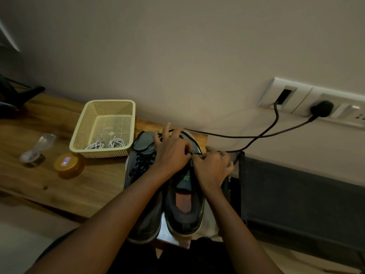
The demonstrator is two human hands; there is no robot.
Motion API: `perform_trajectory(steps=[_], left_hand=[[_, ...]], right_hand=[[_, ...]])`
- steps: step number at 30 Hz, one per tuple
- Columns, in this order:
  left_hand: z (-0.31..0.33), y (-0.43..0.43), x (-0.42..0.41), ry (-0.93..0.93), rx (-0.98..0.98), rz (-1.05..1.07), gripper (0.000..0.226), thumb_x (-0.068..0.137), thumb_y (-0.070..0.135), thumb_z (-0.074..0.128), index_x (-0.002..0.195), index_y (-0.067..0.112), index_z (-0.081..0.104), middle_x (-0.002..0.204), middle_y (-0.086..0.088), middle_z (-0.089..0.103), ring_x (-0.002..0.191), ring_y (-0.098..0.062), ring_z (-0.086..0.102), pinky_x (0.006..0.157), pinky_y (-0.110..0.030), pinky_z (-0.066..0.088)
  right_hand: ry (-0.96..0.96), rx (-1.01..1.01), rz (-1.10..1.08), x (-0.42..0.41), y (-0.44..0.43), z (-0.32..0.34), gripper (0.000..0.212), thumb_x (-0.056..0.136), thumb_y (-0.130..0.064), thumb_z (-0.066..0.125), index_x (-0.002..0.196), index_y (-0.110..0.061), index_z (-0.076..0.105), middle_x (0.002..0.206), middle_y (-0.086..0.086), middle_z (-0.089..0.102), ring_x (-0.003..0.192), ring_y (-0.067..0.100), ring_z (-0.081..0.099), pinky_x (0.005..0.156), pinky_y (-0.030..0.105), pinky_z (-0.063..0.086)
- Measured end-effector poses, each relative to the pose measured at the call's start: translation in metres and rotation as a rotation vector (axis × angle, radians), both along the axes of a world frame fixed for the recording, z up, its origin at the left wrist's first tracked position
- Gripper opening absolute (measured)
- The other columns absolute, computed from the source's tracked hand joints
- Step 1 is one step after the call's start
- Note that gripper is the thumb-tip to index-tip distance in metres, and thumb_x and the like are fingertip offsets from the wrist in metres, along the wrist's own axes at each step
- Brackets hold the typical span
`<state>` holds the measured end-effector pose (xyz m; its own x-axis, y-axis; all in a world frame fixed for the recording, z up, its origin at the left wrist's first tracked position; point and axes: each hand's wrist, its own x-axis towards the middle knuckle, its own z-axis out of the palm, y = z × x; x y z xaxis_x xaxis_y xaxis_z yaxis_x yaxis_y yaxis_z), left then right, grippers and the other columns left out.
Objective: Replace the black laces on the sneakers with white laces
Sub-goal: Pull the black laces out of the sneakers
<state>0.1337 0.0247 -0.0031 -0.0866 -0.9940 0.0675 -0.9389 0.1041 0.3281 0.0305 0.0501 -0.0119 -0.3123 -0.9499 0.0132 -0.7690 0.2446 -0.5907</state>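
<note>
Forearms reach in nearest me; my left hand [171, 150] and right hand [211, 167] meet over one grey sneaker [185, 212], both pinching its thin black lace [194, 142] above the padded tongue. I can't read the green lettering there. Coiled white laces [106, 144] lie in a cream perforated plastic basket [83, 127] on the wooden table [59, 184].
</note>
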Motion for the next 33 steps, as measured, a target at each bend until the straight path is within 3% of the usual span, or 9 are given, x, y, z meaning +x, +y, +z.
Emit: perform_trajectory(steps=[7, 11, 16, 19, 22, 27, 33], left_hand=[[-0.003, -0.002, -0.001, -0.031, 0.074, 0.039, 0.014, 0.093, 0.031, 0.054, 0.096, 0.025, 0.066, 0.148, 0.003, 0.032, 0.143, -0.026, 0.007, 0.112, -0.053, -0.001], [-0.007, -0.001, -0.007, 0.03, -0.064, 0.058, 0.014, 0.097, 0.026, 0.046, 0.102, 0.022, 0.059, 0.142, 0.005, 0.039, 0.137, -0.02, 0.022, 0.112, -0.052, -0.001], [-0.003, -0.002, -0.006, 0.239, -0.335, 0.265, 0.012, 0.098, 0.02, 0.044, 0.104, 0.017, 0.053, 0.116, -0.001, 0.051, 0.119, -0.022, 0.041, 0.109, -0.045, 0.013], [-0.004, -0.001, -0.002, 0.242, -0.282, 0.255, 0.011, 0.096, 0.018, 0.045, 0.104, 0.019, 0.052, 0.116, 0.001, 0.052, 0.123, -0.021, 0.037, 0.108, -0.043, 0.015], [-0.002, 0.0, 0.0, 0.149, -0.268, 0.135, 0.024, 0.086, 0.011, 0.052, 0.105, 0.024, 0.058, 0.134, 0.003, 0.047, 0.136, -0.023, 0.025, 0.107, -0.044, 0.012], [0.001, 0.006, -0.005, 0.004, -0.002, 0.041, 0.011, 0.087, 0.028, 0.06, 0.096, 0.03, 0.066, 0.153, 0.0, 0.025, 0.145, -0.03, 0.0, 0.113, -0.052, -0.001], [-0.002, 0.002, -0.005, -0.08, 0.07, 0.065, 0.016, 0.094, 0.031, 0.052, 0.099, 0.024, 0.066, 0.152, -0.002, 0.026, 0.144, -0.03, 0.002, 0.113, -0.053, -0.001]], right_hand=[[-0.009, 0.007, -0.001, -0.001, -0.001, -0.003, 0.023, 0.086, -0.032, 0.059, 0.086, -0.013, 0.072, 0.138, -0.005, 0.051, 0.137, 0.022, 0.024, 0.112, 0.047, 0.012], [-0.041, 0.006, -0.041, -0.003, -0.003, -0.007, 0.023, 0.086, -0.032, 0.059, 0.083, -0.014, 0.072, 0.136, -0.005, 0.053, 0.134, 0.022, 0.028, 0.11, 0.045, 0.014], [-0.068, 0.005, -0.067, -0.003, -0.003, -0.012, 0.021, 0.085, -0.031, 0.059, 0.085, -0.014, 0.071, 0.134, -0.006, 0.054, 0.131, 0.021, 0.031, 0.11, 0.045, 0.016], [-0.067, 0.008, -0.062, -0.002, -0.004, -0.012, 0.022, 0.085, -0.031, 0.059, 0.084, -0.013, 0.072, 0.134, -0.006, 0.054, 0.131, 0.021, 0.03, 0.109, 0.045, 0.015], [-0.036, -0.002, -0.045, -0.001, -0.004, -0.011, 0.022, 0.085, -0.031, 0.059, 0.086, -0.013, 0.072, 0.136, -0.006, 0.053, 0.133, 0.023, 0.028, 0.109, 0.045, 0.014], [-0.018, -0.02, -0.025, -0.001, -0.003, -0.006, 0.022, 0.085, -0.031, 0.06, 0.086, -0.014, 0.072, 0.136, -0.005, 0.053, 0.134, 0.023, 0.027, 0.111, 0.045, 0.014], [-0.034, -0.017, -0.019, -0.002, -0.003, -0.005, 0.023, 0.086, -0.032, 0.06, 0.088, -0.013, 0.072, 0.133, -0.004, 0.055, 0.133, 0.022, 0.029, 0.111, 0.045, 0.015]])
